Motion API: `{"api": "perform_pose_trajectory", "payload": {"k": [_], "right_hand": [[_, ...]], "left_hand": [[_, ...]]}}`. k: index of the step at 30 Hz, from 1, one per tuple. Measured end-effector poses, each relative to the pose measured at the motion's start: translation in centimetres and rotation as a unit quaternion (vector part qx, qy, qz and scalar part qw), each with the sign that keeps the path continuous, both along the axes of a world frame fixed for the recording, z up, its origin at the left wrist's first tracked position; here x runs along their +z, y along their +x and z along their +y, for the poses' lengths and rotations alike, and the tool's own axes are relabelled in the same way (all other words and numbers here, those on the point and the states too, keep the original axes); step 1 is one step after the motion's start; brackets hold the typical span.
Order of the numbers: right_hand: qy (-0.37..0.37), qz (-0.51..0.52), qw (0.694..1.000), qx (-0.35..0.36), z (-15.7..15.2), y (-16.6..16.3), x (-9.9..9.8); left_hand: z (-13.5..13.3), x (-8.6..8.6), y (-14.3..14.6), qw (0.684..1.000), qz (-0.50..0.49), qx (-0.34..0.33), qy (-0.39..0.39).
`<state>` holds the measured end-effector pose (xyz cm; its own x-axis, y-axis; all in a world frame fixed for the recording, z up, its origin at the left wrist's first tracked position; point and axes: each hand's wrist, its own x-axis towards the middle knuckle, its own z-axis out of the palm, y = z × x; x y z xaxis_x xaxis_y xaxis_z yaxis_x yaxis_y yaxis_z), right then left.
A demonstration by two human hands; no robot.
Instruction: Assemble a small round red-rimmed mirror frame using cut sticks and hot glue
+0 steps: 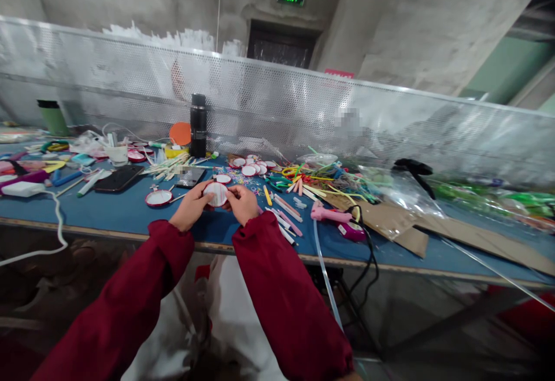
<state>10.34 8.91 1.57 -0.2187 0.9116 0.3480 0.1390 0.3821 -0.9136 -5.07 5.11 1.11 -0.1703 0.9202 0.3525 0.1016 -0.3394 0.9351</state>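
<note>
Both hands hold one round white disc with a dark red rim (pixel 216 194) just above the front part of the blue table. My left hand (pixel 193 204) grips its left edge between thumb and fingers. At its right edge, my right hand (pixel 243 203) pinches the rim. A similar red-rimmed disc (pixel 158 198) lies on the table to the left of my left hand, and another small one (pixel 223 178) lies just behind the held disc. Farther back sits a cluster of white discs (pixel 248 170), with tiny colourful bits (pixel 243 182) scattered around them.
A pink glue gun (pixel 332 213) with a black cord lies to the right, beside cardboard strips (pixel 390 225). Markers (pixel 284 219) lie by my right hand. Phones (pixel 119 178), wooden sticks (pixel 167 164) and a black bottle (pixel 198 126) stand or lie left. A perforated metal panel (pixel 277 97) borders the back.
</note>
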Motion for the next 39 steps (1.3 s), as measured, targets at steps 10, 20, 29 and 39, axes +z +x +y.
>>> {"api": "perform_pose_trajectory", "payload": {"k": [10,20,29,39], "right_hand": [[0.03,-0.055,0.998,-0.032,0.01,0.19,-0.05],[0.06,-0.101,0.991,-0.065,-0.06,0.4,0.17],[0.072,-0.117,0.987,-0.08,0.04,0.48,0.07],[0.088,-0.131,0.985,-0.064,-0.09,0.27,-0.05]], "left_hand": [[0.05,0.02,-0.16,0.998,-0.015,0.043,-0.033],[0.27,-0.4,-0.47,0.999,0.014,0.042,-0.027],[0.3,-0.22,-0.34,1.0,-0.005,-0.003,0.002],[0.09,-0.09,-0.51,0.994,0.083,0.055,0.04]]}}
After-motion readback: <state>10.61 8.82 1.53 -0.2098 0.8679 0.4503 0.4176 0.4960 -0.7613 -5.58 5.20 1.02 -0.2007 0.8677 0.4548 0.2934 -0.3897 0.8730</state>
